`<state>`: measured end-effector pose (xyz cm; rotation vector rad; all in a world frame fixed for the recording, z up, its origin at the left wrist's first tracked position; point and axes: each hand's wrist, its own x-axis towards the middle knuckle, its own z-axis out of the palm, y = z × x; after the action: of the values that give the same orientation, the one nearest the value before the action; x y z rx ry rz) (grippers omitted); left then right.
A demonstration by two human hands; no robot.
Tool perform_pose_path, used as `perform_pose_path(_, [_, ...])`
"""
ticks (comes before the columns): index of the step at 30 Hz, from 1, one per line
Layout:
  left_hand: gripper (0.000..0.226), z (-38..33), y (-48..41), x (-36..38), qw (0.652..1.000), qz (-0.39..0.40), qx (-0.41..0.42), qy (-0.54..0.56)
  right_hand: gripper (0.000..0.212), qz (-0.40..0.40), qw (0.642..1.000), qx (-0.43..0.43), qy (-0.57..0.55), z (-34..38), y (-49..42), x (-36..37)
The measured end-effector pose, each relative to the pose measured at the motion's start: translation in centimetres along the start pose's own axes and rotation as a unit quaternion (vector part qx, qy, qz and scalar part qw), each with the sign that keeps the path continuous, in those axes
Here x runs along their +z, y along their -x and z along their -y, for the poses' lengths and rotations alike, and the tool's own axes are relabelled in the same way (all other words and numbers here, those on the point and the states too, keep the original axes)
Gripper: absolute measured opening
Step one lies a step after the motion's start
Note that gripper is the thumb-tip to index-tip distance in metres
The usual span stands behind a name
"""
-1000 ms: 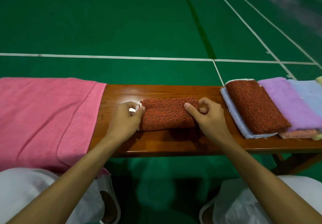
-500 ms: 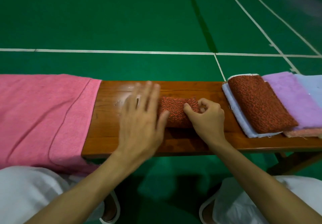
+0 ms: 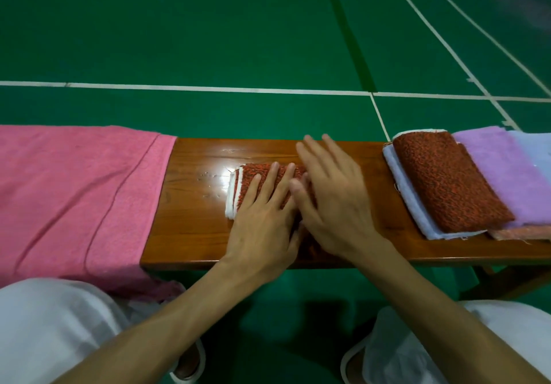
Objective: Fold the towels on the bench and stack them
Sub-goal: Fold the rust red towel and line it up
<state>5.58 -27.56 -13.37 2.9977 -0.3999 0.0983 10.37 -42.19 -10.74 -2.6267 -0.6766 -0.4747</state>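
A large pink towel (image 3: 77, 192) lies spread over the worktop's left end, well to the left of both hands, its near edge hanging off the front. Between it and the hands is bare wooden worktop (image 3: 190, 234), glossy with a patch of glare.

The left hand (image 3: 262, 222) lies palm down on the small folded rust-red towel (image 3: 247, 185), its grip fully open: fingers straight and slightly spread, pressing flat on the cloth and closed on nothing. The towel's left end sticks out beyond the fingertips, showing stacked layers with white backing (the folds are plain to see there).

Just beside it, the right hand (image 3: 334, 201) also lies palm down with its grip apart, fingers extended toward the far edge of the worktop and blurred. Its thumb side touches or overlaps the left hand's fingers, and it covers the right part of the folded towel; how far the towel reaches under it cannot be seen.

To the right of the right hand, apart from it, overlapping flat cloths rest on the worktop: a pale blue towel (image 3: 408, 201) underneath, a second rust-red towel (image 3: 447, 180) on top, then a lilac towel (image 3: 504, 171), with a salmon edge (image 3: 518, 233) peeking out at the front.
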Motion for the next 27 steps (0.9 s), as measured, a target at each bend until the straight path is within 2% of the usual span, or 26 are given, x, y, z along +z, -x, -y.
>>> perform_pose_path(2, [0.09, 0.0, 0.0, -0.1, 1.0, 0.011, -0.006, 0.007, 0.071, 0.103, 0.994, 0.007, 0.033, 0.2, 0.3, 1.2])
perform_pose_path(4, [0.096, 0.1, 0.0, -0.4, 1.0, 0.007, -0.021, 0.017, 0.074, 0.143, 0.989, 0.022, 0.034, -0.1, 0.3, 1.9])
perform_pose_path(8, [0.101, 1.2, 0.2, -0.6, 0.997, 0.023, -0.08, 0.0, 0.067, 0.139, 0.989, 0.044, 0.013, -0.4, 0.0, 1.9])
perform_pose_path(12, [0.107, 2.1, 0.5, -0.8, 0.997, 0.02, -0.077, 0.006, 0.06, 0.14, 0.987, 0.076, 0.02, -1.0, 0.2, 2.3])
perform_pose_path(14, [0.102, 2.6, 0.6, -0.8, 0.998, 0.01, -0.063, 0.027, 0.058, 0.134, 0.987, 0.088, 0.034, -1.5, 0.2, 2.4])
perform_pose_path(19, [0.073, 3.6, 0.8, -0.5, 0.996, -0.018, -0.052, 0.069, 0.064, 0.162, 0.982, 0.093, 0.005, -2.3, 0.1, 2.5])
perform_pose_path(23, [0.068, 3.4, 0.3, -0.2, 0.996, -0.026, -0.06, 0.069, 0.064, 0.15, 0.983, 0.101, 0.033, -2.0, 0.2, 2.3])
perform_pose_path(27, [0.067, 3.6, 0.1, -0.3, 0.993, -0.028, -0.064, 0.1, 0.067, 0.162, 0.981, 0.109, 0.001, -2.1, 0.2, 2.0])
